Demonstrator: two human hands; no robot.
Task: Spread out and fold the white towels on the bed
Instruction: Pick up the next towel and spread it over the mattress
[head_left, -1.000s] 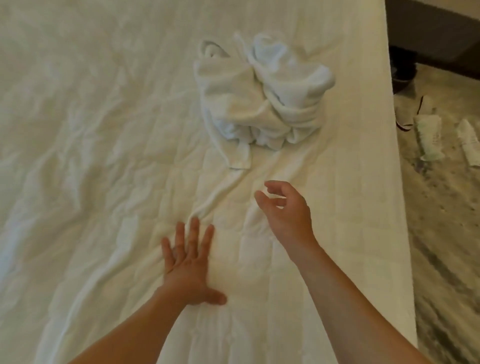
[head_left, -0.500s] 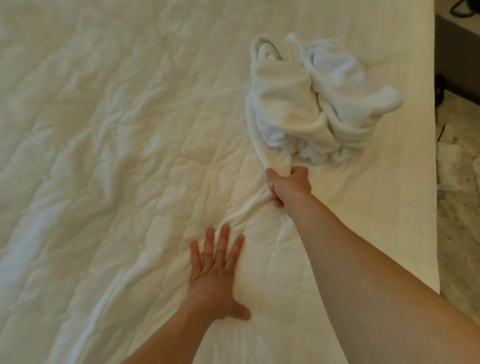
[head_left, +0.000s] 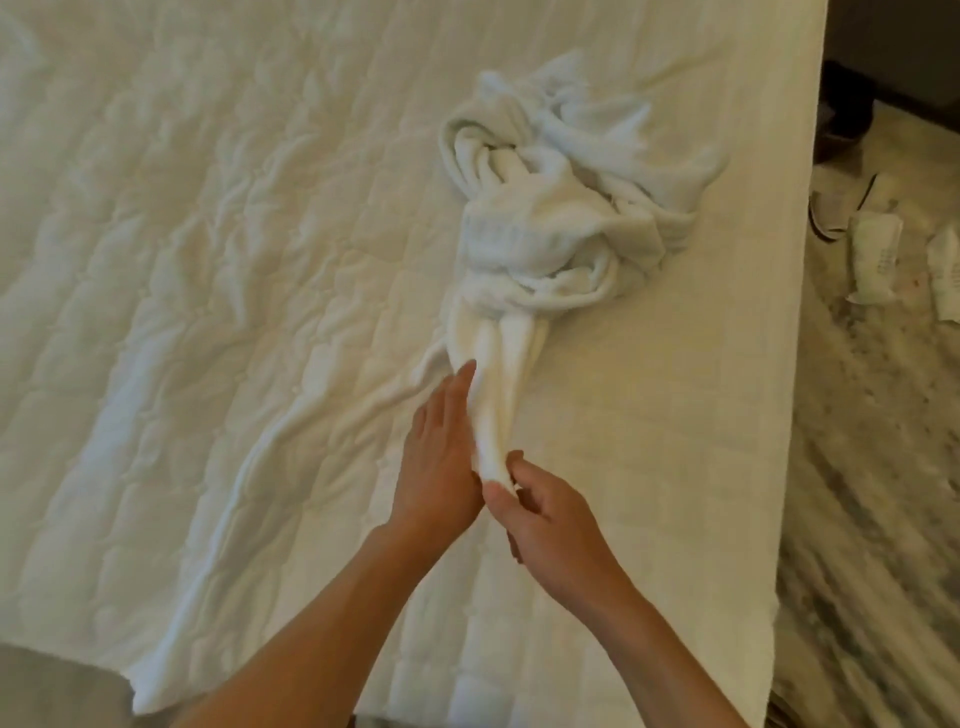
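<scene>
A crumpled heap of white towels lies on the bed near its right edge. One towel is drawn out of the heap as a long twisted strip toward me. My right hand pinches the near end of that strip between thumb and fingers. My left hand lies beside the strip with straight fingers, touching its left side.
The quilted white bed cover is wrinkled, with a long fold running toward the near left corner. The bed's right edge drops to a marbled floor, where slippers and small white packets lie.
My right hand took the towel's end at the heap and pulled it toward me, stretching it into a strip. My left hand lifted off the cover and moved up against the strip.
</scene>
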